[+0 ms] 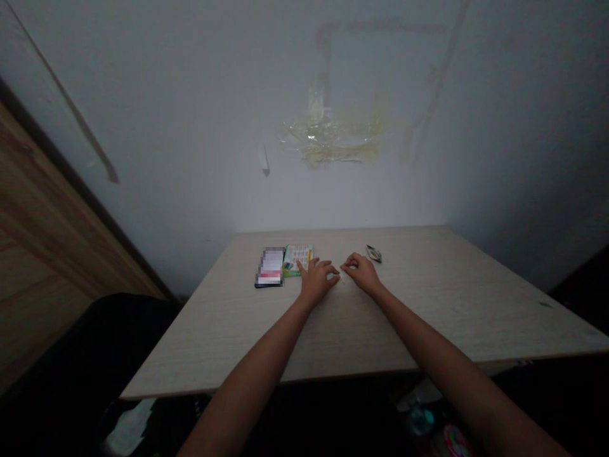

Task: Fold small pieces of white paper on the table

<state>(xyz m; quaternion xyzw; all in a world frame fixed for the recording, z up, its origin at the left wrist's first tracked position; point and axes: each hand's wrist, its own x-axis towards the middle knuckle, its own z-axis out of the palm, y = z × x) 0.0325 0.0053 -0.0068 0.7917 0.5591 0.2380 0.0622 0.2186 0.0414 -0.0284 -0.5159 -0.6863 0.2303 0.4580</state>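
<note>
My left hand (318, 279) hovers low over the table, its outer fingers spread and thumb and index tips curved close together with a slight gap. Its fingers overlap the right edge of a colourful printed booklet or card (295, 254). Facing it, my right hand (363, 271) has thumb and index pinched; whatever lies between them is too small to make out. Small pale bits (343, 280) show faintly on the table just below the fingertips. Behind my right hand stands a small folded, patterned packet or paper (373, 254).
A phone (270, 266) with a blurred-out screen lies left of the booklet. The light wooden table (228, 330) meets a grey wall (190, 127) with peeling tape (333, 136). A dark chair-like shape (118, 336) stands at left; a teal-capped item (422, 419) is below the table.
</note>
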